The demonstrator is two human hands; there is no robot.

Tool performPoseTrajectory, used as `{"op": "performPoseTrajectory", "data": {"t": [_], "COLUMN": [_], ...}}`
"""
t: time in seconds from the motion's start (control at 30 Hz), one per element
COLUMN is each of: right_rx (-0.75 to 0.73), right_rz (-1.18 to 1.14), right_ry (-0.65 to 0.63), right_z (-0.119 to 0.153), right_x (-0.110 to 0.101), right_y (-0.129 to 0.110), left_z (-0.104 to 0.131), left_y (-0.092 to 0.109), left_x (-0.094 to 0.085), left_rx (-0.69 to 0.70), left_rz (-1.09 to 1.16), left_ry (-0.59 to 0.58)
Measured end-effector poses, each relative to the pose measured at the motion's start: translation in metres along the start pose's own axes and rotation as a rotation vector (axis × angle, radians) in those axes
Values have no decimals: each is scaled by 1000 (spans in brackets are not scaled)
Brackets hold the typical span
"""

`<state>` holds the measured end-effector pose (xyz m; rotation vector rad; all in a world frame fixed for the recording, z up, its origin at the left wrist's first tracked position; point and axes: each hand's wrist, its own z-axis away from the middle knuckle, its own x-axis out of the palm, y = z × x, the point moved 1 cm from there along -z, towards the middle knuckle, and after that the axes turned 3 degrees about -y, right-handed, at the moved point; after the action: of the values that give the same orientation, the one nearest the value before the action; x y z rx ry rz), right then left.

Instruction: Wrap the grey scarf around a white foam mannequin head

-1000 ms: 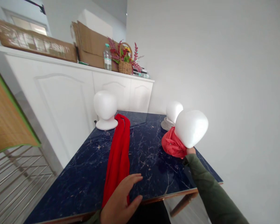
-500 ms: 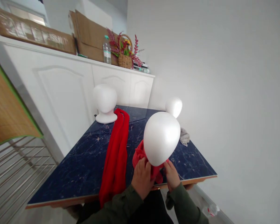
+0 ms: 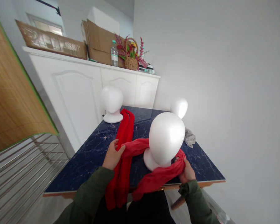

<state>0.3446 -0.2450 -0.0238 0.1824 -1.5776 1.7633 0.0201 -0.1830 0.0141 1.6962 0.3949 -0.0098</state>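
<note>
A white mannequin head [image 3: 166, 137] stands upright near the table's front edge. Behind its neck runs a thin pinkish-red scarf [image 3: 158, 179], which comes out on both sides. My left hand [image 3: 113, 154] is closed on one end of it, stretched out to the left. On the right side, my right hand [image 3: 188, 172] grips the scarf where it bends, and a loose length hangs across the front of the base toward my lap. A brighter red scarf [image 3: 126, 129] lies lengthwise on the table, partly under the stretched end, and drops over the front edge.
The dark blue marbled table [image 3: 88, 168] bears a second mannequin head [image 3: 112, 101] at back left, a third one [image 3: 179, 107] at back right and a crumpled grey cloth [image 3: 189, 137]. White cabinets [image 3: 74, 90] stand behind; a metal rack [image 3: 37, 174] is at left.
My hands have moved apart from the front of the neck. The bunched scarf has been drawn out, one end to the left, the other part to the right and front.
</note>
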Motion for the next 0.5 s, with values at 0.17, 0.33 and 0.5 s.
{"op": "performPoseTrajectory", "data": {"t": [0.17,0.33,0.5], "right_rx": [168,-172,-468], "right_rz": [-95,-26,434], "right_ry": [-159,-256,-286], "right_z": [-16,-20,37], "right_x": [-15,-19,-11], "right_y": [-32,-84,-124], "left_z": [51,94,108], "left_y": [18,28,31], "left_x": [21,48,52], "left_rx": [272,467,467], "left_rz": [-68,-211,-218], "left_ry": [-266,-719,-831]}}
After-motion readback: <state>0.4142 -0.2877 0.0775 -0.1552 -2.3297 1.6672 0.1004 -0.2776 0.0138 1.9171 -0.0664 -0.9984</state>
